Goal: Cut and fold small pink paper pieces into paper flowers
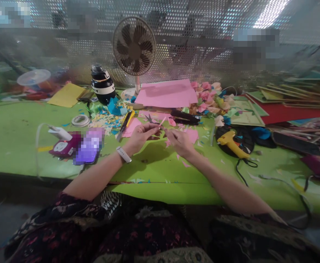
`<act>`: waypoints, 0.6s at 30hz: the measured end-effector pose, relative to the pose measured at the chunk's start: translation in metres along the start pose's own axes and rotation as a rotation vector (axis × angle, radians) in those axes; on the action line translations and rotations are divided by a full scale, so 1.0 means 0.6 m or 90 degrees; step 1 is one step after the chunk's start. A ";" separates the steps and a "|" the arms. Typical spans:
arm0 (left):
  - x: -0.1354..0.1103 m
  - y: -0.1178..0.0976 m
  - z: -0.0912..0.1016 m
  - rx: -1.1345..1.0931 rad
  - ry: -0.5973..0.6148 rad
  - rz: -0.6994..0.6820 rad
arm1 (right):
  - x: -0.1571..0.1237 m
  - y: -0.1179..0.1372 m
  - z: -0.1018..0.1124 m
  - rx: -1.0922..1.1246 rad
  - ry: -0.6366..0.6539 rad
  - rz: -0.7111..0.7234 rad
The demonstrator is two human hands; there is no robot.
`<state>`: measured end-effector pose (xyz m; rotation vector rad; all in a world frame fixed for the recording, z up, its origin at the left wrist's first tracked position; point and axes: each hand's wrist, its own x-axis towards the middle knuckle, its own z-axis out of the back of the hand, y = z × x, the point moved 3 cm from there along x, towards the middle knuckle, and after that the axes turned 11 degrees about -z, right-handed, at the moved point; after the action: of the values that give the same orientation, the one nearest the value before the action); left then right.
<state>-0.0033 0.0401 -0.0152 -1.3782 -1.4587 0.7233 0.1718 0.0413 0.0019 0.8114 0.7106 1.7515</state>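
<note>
My left hand (145, 134), with a white watch on the wrist, is closed in a pinch over the table. From its fingertips a narrow pale pink paper strip (162, 121) sticks up. Close beside it, my right hand (178, 141) has its fingers curled and thumb pressed in; what lies between them is too small to make out. Dark scissors blades (149, 118) show just behind the left fingers. Pink paper scraps (191, 135) lie under and around both hands. A yellow and black box cutter (127, 122) rests to the left, and a black stapler (185, 117) lies behind my right hand.
A fan (134, 47), a black bottle (103, 86), pink sheets (166, 93) and a pile of paper petals (210, 96) stand at the back. To the left are a phone (88, 148) and tape roll (80, 120). A yellow glue gun (232, 143) with a cord lies right.
</note>
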 end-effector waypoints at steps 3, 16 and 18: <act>-0.002 -0.001 -0.002 -0.006 0.009 0.004 | 0.001 -0.001 0.000 -0.059 -0.014 0.031; -0.003 0.003 -0.002 0.016 0.013 -0.002 | 0.005 -0.002 0.004 -0.095 0.001 0.111; -0.003 0.004 -0.002 0.006 0.011 0.004 | 0.005 -0.002 0.005 -0.096 -0.012 0.112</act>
<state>-0.0016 0.0385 -0.0172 -1.3797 -1.4364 0.7205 0.1740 0.0445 0.0034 0.8054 0.5003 1.9266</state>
